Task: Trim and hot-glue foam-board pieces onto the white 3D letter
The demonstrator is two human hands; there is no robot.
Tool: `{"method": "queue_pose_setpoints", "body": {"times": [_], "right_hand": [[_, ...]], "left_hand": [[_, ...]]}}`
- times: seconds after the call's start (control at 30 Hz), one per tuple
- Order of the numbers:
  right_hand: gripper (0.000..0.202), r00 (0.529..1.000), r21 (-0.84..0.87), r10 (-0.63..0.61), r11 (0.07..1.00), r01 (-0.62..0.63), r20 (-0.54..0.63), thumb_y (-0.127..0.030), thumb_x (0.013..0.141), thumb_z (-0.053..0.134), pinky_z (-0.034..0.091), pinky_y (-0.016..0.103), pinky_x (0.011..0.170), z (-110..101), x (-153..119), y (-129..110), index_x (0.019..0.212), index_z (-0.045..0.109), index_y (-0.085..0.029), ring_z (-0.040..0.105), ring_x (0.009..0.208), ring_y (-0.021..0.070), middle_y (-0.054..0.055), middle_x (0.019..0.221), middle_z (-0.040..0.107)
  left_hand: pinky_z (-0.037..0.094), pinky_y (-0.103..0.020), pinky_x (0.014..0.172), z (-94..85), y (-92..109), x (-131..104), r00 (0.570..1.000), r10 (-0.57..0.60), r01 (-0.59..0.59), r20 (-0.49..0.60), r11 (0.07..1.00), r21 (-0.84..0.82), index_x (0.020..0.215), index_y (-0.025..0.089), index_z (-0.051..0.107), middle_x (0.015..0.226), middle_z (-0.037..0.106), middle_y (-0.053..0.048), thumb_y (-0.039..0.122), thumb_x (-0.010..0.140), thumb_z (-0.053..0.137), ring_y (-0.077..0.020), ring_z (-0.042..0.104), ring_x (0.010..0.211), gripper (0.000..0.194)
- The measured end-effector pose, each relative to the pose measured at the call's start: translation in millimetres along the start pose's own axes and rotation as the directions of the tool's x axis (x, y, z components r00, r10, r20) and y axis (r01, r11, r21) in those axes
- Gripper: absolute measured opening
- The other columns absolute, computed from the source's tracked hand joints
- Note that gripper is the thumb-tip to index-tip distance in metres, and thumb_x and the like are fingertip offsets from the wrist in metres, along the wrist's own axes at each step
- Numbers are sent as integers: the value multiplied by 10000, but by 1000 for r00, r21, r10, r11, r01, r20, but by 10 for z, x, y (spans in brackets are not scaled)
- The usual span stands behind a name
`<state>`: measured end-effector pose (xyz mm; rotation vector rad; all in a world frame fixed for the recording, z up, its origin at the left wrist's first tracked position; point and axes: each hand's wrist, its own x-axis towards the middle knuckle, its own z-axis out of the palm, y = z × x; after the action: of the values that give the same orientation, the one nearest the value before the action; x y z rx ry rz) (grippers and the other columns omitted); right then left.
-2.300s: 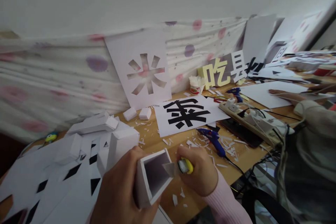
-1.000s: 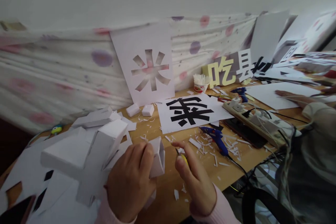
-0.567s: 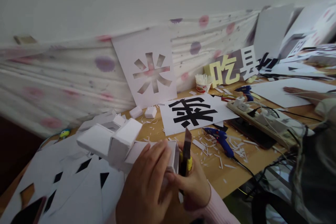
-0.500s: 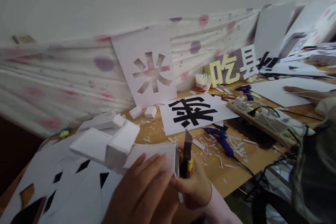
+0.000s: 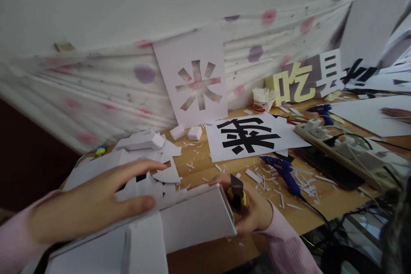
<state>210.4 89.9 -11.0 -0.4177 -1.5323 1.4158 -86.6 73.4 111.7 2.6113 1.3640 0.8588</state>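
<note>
A large white foam-board piece (image 5: 197, 218) with box-like arms lies low in the centre, turned toward the bottom left. My right hand (image 5: 253, 209) holds a yellow and black utility knife (image 5: 237, 192), blade pointing up, and its fingers rest around the far right end of the white piece. Over the left part of the piece is my left hand (image 5: 105, 197), its thumb and fingers spread apart with nothing between them. A white sheet with a black character (image 5: 250, 137) lies beyond the hands.
A blue glue gun (image 5: 282, 173) lies among white scraps. A power strip (image 5: 340, 154) with cables stands at right, near another person's hand (image 5: 396, 113). A cut-out board (image 5: 199, 111) leans against the wall. Two small white blocks (image 5: 194, 133) sit before it.
The white piece has been turned over or swung round toward the bottom left. My left hand has moved left off its right end and opened. The camera view has shifted left.
</note>
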Motion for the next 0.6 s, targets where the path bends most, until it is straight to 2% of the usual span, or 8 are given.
{"method": "queue_pose_setpoints", "body": {"times": [0.13,0.2,0.23,0.3,0.37,0.43,0.47,0.6], "right_hand": [[613,996,37,17,999,-20,88,-261,548,901,490,284,799,53,30,-111,1127,700,-272,630,832,175,7,945,669],[603,992,1,59,998,-60,111,-306,571,892,483,243,669,65,14,-155,1138,693,-266,584,704,142,-12,864,644],[600,991,-40,79,996,-75,109,-332,583,884,457,220,598,62,1,-167,1146,688,-260,539,636,122,-24,819,623],[624,991,-130,90,989,-76,98,-392,575,881,387,198,508,39,-37,-172,1144,682,-232,442,550,93,-37,761,585],[715,994,-211,82,975,-66,71,-415,533,897,362,201,501,8,-90,-166,1174,659,-203,404,547,83,-24,796,587],[777,996,-296,85,952,-76,16,-345,559,887,353,202,511,-16,-158,-171,1260,590,-194,394,557,81,-28,808,574],[716,996,-359,88,929,-91,-26,-277,607,851,345,200,510,-21,-195,-182,1260,570,-197,385,554,80,-43,786,552],[133,968,-647,-21,747,-153,-252,-126,778,615,328,197,496,5,-321,-249,834,535,-217,391,524,90,-78,629,458]], "left_hand": [[589,-377,734,373,296,160,996,-35,43,78,992,-115,1132,251,669,951,730,-91,717,735,632,-284,705,936,613],[581,-373,738,551,415,273,972,2,68,236,954,-291,1092,254,682,942,719,-86,791,727,567,-275,698,919,660],[574,-372,756,624,451,328,930,60,101,363,906,-410,1083,254,683,962,711,-84,818,737,518,-268,692,920,682],[550,-369,815,739,471,408,782,226,232,581,759,-608,1113,240,661,1027,687,-85,827,779,438,-255,669,952,711],[520,-338,811,817,437,419,706,294,343,645,655,-674,1104,204,632,1002,661,-77,789,819,436,-230,634,920,679],[481,-287,728,860,386,364,727,222,376,649,662,-648,1004,176,622,889,621,-47,768,813,485,-185,574,801,636],[459,-271,697,870,365,321,746,173,379,643,683,-624,957,172,616,846,598,-32,765,803,506,-170,540,761,623],[433,-264,685,857,357,160,807,27,398,590,712,-578,896,187,611,813,572,-18,760,786,533,-168,508,756,589]]}}
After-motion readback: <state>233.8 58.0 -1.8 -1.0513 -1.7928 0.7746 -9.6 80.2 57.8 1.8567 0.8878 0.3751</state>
